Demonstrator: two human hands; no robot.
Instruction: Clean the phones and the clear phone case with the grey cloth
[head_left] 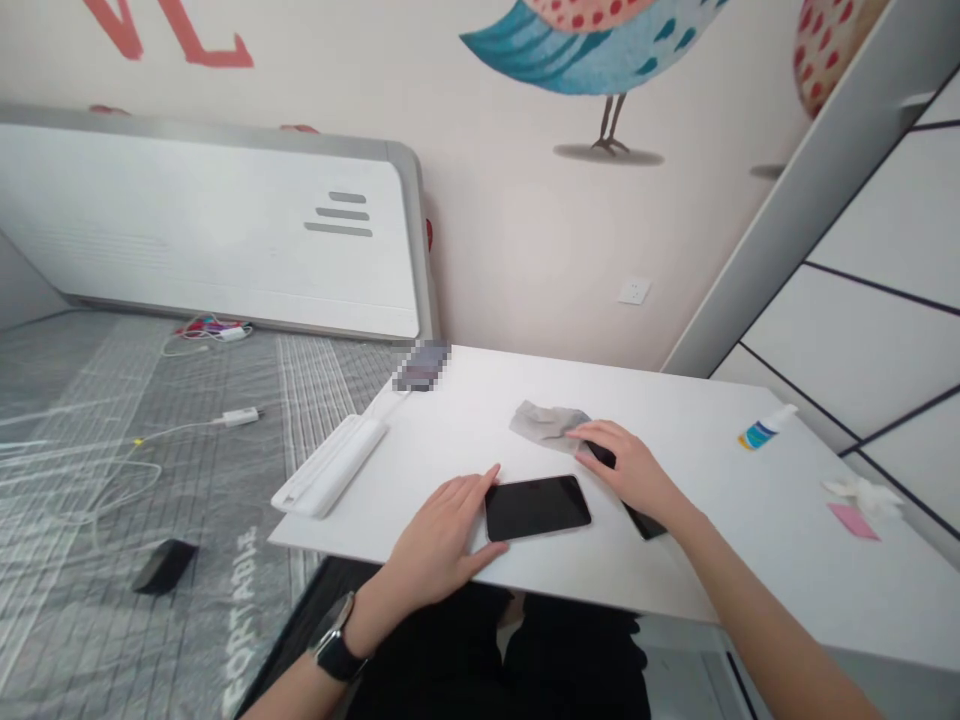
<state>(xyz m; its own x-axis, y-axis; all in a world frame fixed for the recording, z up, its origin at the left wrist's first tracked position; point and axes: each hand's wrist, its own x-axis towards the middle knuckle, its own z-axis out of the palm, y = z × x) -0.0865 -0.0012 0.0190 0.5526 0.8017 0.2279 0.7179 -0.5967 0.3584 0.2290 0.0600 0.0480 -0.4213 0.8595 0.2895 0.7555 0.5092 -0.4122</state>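
Observation:
A phone [538, 507] with a dark screen and a light rim lies flat on the white table [450, 400]. My left hand [442, 535], with a watch on its wrist, rests at the phone's left end. Its thumb and index finger are spread at the two corners there, touching or nearly touching them. My right hand [634, 465] curves over a second black, phone-like slab [645, 522], thumb and fingers around its far end. Much of that slab is hidden beneath the hand. The right fingertips meet the edge of a crumpled grey cloth [547, 424].
A long white case-like object [334, 470] lies at the table's left edge, near a pixelated item [422, 366]. On the right are a small bottle [766, 428], a crumpled white tissue [866, 494] and a pink slip [853, 521]. Cables and a charger [240, 417] lie on the bed.

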